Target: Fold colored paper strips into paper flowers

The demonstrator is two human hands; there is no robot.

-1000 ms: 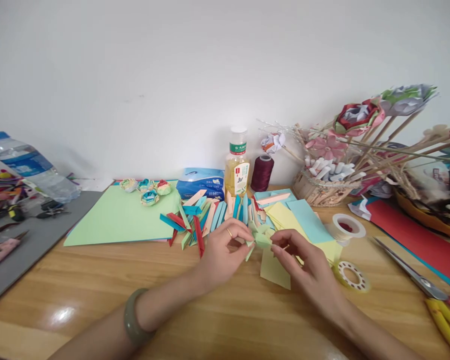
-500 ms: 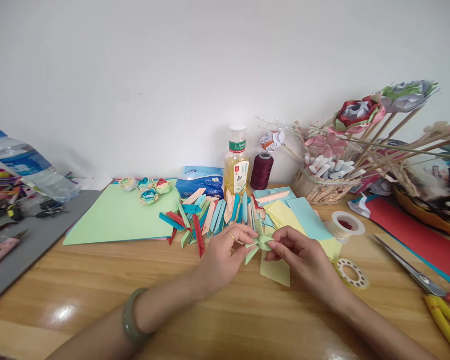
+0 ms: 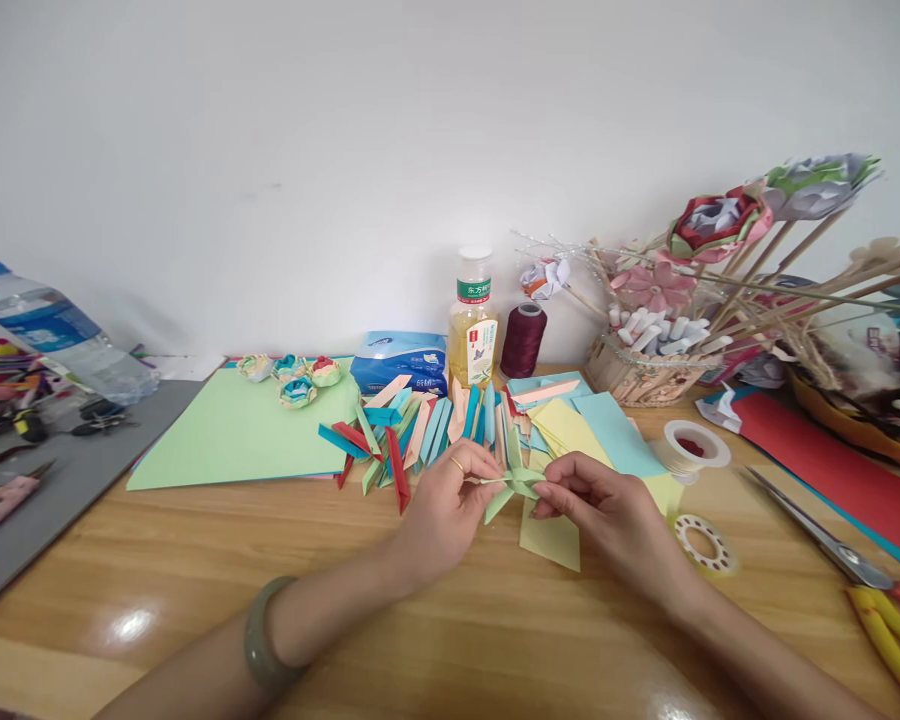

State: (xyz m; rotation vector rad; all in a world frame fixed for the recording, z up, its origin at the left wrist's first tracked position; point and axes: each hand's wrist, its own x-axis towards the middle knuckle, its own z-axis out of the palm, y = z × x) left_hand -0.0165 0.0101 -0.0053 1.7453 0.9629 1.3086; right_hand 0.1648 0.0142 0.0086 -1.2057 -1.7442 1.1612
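Between my two hands is a light green folded paper piece (image 3: pixel 523 478) with several narrow arms spreading from its middle. My left hand (image 3: pixel 450 505) pinches its left arm between thumb and forefinger. On the other side my right hand (image 3: pixel 600 505) grips the right end with thumb and fingers. One arm points up and another slants down to the left. Beneath, a pale yellow paper sheet (image 3: pixel 551 540) lies on the wooden table (image 3: pixel 390 640). Just behind my hands lies a pile of folded paper strips (image 3: pixel 427 430) in red, blue, peach and green.
Green paper sheets (image 3: pixel 247 430) with several small paper flowers (image 3: pixel 298 391) lie left. Behind stand a tissue pack (image 3: pixel 399 362), a drink bottle (image 3: pixel 474 330) and a purple thread spool (image 3: pixel 523 342). At right are a basket (image 3: pixel 645 380), tape rolls (image 3: pixel 703 546) and scissors (image 3: pixel 840 555).
My left fingers have shifted slightly and now pinch a thin arm out to the left. The green paper's upper and lower arms show more clearly. My right hand has barely moved.
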